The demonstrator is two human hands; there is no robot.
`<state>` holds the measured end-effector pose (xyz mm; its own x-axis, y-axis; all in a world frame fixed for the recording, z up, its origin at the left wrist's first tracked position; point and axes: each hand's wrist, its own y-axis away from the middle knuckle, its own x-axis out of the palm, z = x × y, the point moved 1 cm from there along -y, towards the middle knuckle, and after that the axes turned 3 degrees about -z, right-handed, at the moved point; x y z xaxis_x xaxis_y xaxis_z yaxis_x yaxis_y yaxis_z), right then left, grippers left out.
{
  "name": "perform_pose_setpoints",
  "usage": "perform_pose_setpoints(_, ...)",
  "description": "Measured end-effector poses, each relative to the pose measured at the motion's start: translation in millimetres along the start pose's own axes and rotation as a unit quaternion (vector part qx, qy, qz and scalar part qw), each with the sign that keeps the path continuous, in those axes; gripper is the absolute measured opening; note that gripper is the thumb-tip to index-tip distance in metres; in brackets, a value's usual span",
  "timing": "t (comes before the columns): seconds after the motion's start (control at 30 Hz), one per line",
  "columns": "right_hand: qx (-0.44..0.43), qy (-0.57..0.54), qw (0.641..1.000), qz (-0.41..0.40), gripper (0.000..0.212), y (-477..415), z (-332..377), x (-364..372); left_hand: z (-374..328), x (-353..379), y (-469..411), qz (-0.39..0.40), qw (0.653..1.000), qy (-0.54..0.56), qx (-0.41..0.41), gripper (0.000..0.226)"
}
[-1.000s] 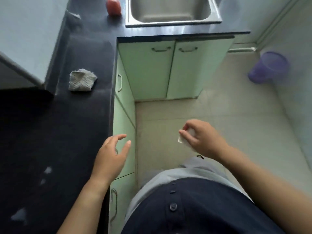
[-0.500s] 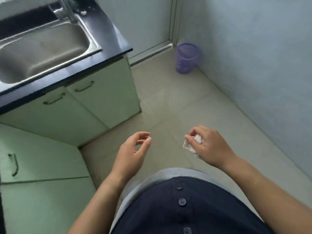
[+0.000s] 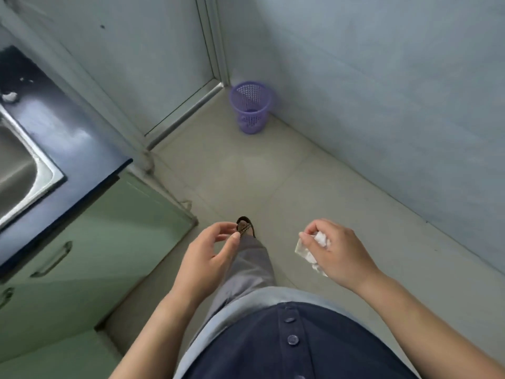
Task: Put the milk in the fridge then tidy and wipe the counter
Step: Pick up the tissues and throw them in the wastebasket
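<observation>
Crumpled white tissue [image 3: 314, 248] sits bunched in the closed right hand [image 3: 337, 251], likely counter waste bound for the purple bin [image 3: 250, 109] far ahead of it; left hand [image 3: 209, 259] hangs loosely curled, empty.

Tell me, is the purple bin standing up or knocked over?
Standing up. The purple bin sits on its base in the floor corner, with its open rim facing upward. Whether anything lies inside cannot be told.

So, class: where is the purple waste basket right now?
Head view, upper centre: the purple waste basket stands on the floor in the corner, between door frame and right wall.
</observation>
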<state>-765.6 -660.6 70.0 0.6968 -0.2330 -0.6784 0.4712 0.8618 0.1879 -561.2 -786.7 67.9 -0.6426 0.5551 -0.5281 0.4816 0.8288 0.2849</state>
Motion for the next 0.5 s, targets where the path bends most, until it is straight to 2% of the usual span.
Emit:
perform_pose_setpoints(0.3,-0.011,0.003,0.999,-0.051,0.016,-240,75,-43,-62,-75,-238,0.009,0.998,-0.049,0.039,0.018)
perform_pose_setpoints(0.5,0.007,0.01,0.998,-0.055,0.014,-345,82,-54,-84,-99,-346,0.019,0.997,-0.063,0.037,0.019)
